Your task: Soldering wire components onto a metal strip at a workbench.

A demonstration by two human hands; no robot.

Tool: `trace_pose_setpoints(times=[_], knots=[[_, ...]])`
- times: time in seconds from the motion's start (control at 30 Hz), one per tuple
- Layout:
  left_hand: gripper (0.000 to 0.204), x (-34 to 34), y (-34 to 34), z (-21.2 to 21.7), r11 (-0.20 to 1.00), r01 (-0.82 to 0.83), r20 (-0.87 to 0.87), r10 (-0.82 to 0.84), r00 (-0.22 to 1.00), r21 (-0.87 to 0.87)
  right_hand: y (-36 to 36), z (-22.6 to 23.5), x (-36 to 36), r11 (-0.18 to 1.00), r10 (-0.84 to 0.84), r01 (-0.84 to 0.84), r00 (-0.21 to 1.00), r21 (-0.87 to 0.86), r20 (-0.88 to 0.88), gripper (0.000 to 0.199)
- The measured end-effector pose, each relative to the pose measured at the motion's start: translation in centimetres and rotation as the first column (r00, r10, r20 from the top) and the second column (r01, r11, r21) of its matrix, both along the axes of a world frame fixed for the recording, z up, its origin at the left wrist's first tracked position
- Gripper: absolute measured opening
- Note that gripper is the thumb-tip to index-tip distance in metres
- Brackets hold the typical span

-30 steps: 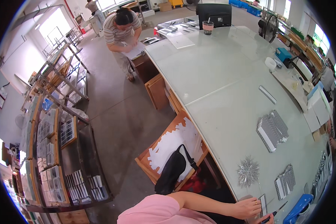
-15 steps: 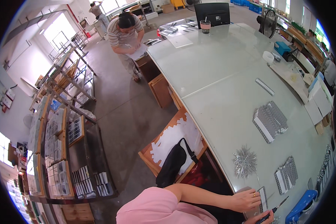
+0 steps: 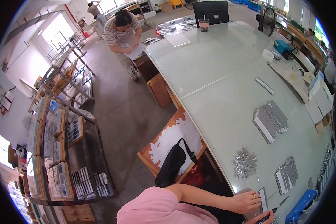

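My left hand [image 3: 245, 202], with a ring on one finger, rests at the table's near edge, its bent fingertips on a narrow grey strip with a light edge [image 3: 263, 198]. Just below it, my right hand [image 3: 266, 218] is closed round a slim pointed tool with a dark handle [image 3: 275, 209]; the tip points up and right, away from the strip. The lower picture edge cuts off part of this hand. A bundle of shiny silver wires [image 3: 245, 163] spreads out beyond my left hand, one strand reaching toward the strip. Right of it lies a small stack of grey strips [image 3: 286, 175].
A larger stack of grey strips [image 3: 270, 121] and a single strip [image 3: 264, 86] lie farther along the glass-topped table [image 3: 212, 82]. A blue tool [image 3: 301, 207] is at the near right. An open drawer [image 3: 145, 164] holds a black bag [image 3: 171, 164]. Another person [image 3: 122, 35] stands at the far left corner.
Both my hands and the strip stay almost where they were. The view has shifted very slightly.
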State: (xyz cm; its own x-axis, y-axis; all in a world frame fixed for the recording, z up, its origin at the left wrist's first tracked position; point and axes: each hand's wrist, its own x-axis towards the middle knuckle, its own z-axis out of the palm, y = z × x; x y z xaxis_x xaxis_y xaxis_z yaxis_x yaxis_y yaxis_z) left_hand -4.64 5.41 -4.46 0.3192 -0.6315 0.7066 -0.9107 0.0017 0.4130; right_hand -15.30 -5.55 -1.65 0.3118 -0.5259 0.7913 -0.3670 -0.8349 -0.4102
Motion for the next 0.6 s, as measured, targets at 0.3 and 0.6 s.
trace_pose_setpoints(times=[0.3,0.6], knots=[[0.024,0.4,-0.4,-0.5,0.998,0.045,0.022,-0.044,0.999,-0.033,0.5,0.2,0.5,0.996,0.014,-0.013,1.0,0.089,-0.014,0.021],[0.025,0.6,-0.6,-0.3,0.983,0.064,0.114,-0.045,0.992,-0.171,1.7,1.9,0.2,0.999,-0.046,0.042,0.979,-0.029,-0.196,0.024]])
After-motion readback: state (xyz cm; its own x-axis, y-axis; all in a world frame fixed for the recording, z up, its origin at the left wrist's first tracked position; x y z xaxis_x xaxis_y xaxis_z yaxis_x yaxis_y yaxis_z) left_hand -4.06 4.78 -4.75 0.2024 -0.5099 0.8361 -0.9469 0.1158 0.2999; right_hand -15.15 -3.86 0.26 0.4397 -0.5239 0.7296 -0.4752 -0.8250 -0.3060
